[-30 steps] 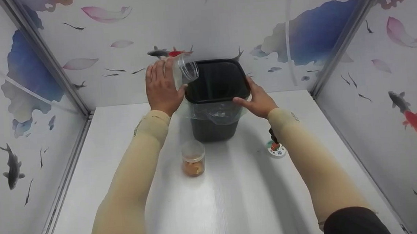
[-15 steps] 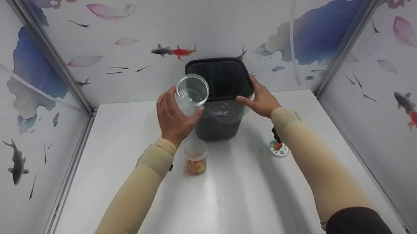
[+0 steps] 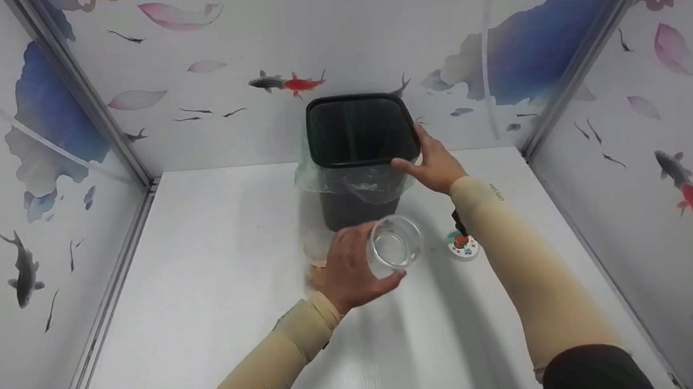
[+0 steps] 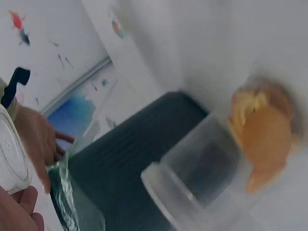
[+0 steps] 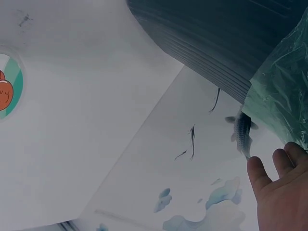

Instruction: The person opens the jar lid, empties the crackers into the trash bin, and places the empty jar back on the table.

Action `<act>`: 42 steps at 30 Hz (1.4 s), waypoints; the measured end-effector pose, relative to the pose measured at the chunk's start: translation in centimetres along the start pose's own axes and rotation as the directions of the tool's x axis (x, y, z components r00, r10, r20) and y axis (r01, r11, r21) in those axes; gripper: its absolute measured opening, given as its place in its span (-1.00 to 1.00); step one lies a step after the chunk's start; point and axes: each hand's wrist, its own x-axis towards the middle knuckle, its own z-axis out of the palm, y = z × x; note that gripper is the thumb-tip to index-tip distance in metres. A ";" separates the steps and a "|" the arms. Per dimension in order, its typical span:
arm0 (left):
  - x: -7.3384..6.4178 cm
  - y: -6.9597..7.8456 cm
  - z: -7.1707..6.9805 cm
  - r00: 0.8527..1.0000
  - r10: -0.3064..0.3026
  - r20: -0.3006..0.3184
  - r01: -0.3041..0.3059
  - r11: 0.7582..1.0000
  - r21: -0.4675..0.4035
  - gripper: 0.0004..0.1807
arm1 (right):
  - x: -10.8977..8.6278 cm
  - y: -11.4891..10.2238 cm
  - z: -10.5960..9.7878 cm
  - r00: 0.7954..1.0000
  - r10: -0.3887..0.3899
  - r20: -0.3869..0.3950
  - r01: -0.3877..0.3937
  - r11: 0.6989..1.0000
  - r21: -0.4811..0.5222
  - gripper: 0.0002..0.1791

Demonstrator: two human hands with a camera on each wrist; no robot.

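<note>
My left hand (image 3: 352,273) grips a clear plastic jar (image 3: 395,243) in front of the bin, its round mouth turned up towards the head camera. Nothing shows inside it. My right hand (image 3: 436,164) holds the black trash bin (image 3: 360,209) at its front right corner, thumb on the front rim and fingers along the side. A thin green plastic bag (image 3: 339,180) lines the bin and folds over its rim. Partly hidden behind my left hand stands a second clear jar (image 3: 315,248); the left wrist view shows orange pieces (image 4: 264,139) at its bottom.
A round printed lid (image 3: 462,245) lies on the white table (image 3: 216,246), close to my right forearm. White panels with painted fish and petals (image 3: 206,67) enclose the table at the back and both sides. The bin stands near the back panel.
My left hand has brought the clear jar from the bin's left rim down and to the right, turning its mouth from the bin to upward. My right hand stays at the bin's corner.
</note>
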 end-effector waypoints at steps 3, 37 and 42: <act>-1.8 0.5 2.4 0.993 -0.040 0.115 0.043 0.999 -0.020 -0.05 | 0.0 0.0 -0.1 1.000 0.003 0.000 -0.003 1.000 0.001 0.26; -4.7 -0.9 13.7 0.741 -0.437 0.510 0.568 0.813 -0.130 -0.04 | -0.1 0.3 0.0 1.000 0.007 0.007 -0.007 1.000 -0.003 0.23; -4.7 -1.5 13.6 0.754 -0.457 0.472 0.573 0.809 -0.131 -0.03 | -0.1 0.2 0.1 1.000 0.008 0.005 -0.008 1.000 0.006 0.24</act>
